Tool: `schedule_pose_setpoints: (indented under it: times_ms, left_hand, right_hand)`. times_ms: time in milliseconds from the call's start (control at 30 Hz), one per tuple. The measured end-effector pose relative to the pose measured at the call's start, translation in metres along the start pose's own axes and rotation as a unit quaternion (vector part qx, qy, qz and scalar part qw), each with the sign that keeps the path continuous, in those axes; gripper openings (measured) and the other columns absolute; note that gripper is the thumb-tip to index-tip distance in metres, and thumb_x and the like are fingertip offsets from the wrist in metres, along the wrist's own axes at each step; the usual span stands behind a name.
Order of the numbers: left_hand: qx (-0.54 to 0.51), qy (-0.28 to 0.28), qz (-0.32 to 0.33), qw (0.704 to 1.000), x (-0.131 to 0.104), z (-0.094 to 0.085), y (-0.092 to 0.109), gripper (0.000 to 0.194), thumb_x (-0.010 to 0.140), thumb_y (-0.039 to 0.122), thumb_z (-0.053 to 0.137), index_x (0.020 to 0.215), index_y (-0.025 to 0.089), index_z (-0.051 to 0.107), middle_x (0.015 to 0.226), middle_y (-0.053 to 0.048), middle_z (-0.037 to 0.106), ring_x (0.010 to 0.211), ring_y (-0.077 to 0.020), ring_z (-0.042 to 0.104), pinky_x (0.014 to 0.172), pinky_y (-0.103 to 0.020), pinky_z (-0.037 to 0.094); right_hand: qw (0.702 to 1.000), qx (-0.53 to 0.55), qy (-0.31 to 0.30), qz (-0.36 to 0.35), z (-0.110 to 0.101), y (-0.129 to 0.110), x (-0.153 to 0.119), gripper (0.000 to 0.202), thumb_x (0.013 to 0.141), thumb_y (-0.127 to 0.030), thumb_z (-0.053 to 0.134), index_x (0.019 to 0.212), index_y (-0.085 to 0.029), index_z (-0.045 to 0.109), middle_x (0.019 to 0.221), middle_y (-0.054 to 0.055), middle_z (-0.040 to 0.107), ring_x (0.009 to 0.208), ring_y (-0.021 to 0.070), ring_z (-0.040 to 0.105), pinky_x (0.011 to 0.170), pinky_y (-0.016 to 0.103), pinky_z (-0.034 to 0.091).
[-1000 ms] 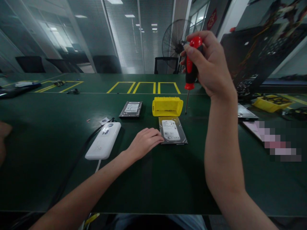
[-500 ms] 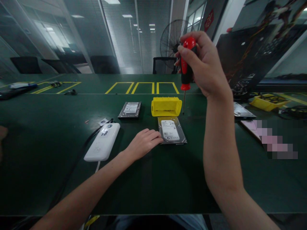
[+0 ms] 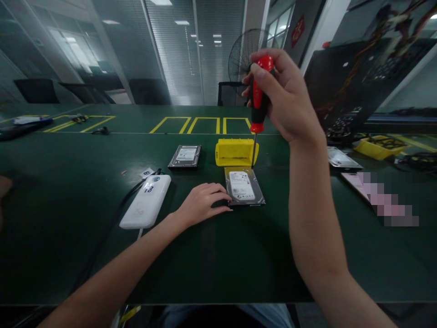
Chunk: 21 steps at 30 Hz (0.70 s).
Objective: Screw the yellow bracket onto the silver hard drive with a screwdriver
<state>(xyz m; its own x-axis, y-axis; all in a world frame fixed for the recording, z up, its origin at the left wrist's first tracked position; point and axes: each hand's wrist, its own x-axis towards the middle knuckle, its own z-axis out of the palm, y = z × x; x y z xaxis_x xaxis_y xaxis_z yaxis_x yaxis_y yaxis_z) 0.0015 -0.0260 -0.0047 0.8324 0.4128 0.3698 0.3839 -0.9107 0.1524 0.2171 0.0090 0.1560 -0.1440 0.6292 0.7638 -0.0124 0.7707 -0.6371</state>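
My right hand (image 3: 278, 93) is closed around the red and black handle of a screwdriver (image 3: 260, 98), held upright with its shaft pointing down. The screwdriver's tip is at the far right corner of a hard drive (image 3: 243, 186); whether it touches is too fine to tell. This drive lies label up on the green table. At the drive's near left corner, my left hand (image 3: 206, 202) lies low with fingers stretched out and the thumb apart, fingertips against the edge. Just behind the drive is a yellow plastic bin (image 3: 236, 152), its opening facing me.
Another hard drive (image 3: 185, 156) lies left of the bin. A white power bank (image 3: 146, 202) with cables is by my left forearm. To the right are a silver drive-like item (image 3: 343, 158), a pink flat object (image 3: 355, 184) and a yellow basket (image 3: 380, 147). A blurred bit of someone (image 3: 4, 187) shows far left.
My right hand has moved left and slightly down, bringing the screwdriver tip from beside the bin to the drive's far corner. My left thumb has spread away from the fingers.
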Motion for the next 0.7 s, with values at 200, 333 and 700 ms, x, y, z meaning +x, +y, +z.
schedule_pose_setpoints:
  times_ms: [200, 333, 700]
  left_hand:
    - [-0.063, 0.031, -0.058, 0.996, 0.002, 0.006, 0.003, 0.019, 0.082, 0.031, 0.063, 0.098, 0.019, 0.064, 0.102, -0.004, 0.062, 0.094, -0.0178, 0.057, 0.08, -0.032, 0.047]
    - [-0.094, 0.049, -0.102, 0.989, 0.001, 0.01, 0.003, 0.02, 0.078, 0.033, 0.068, 0.093, 0.02, 0.064, 0.098, -0.003, 0.061, 0.092, -0.0181, 0.056, 0.078, -0.032, 0.046]
    - [-0.172, 0.053, -0.201, 0.963, 0.006, 0.022, 0.005, 0.026, 0.073, 0.042, 0.07, 0.085, 0.019, 0.066, 0.088, -0.003, 0.06, 0.083, -0.0182, 0.056, 0.07, -0.032, 0.045]
  right_hand:
    - [0.992, 0.099, 0.023, 0.077, 0.021, 0.002, -0.005, 0.021, 0.08, -0.04, 0.062, 0.093, -0.025, 0.056, 0.079, -0.003, 0.06, 0.067, 0.0095, 0.06, 0.056, 0.022, 0.049]
    - [0.981, 0.122, 0.076, 0.133, 0.038, 0.006, -0.022, 0.029, 0.073, -0.048, 0.068, 0.075, -0.023, 0.052, 0.06, -0.006, 0.054, 0.048, 0.0065, 0.05, 0.041, 0.019, 0.04]
    - [0.964, 0.196, 0.114, 0.14, 0.049, 0.013, -0.042, 0.041, 0.071, -0.05, 0.067, 0.061, -0.02, 0.041, 0.046, -0.009, 0.042, 0.034, 0.0031, 0.036, 0.031, 0.018, 0.025]
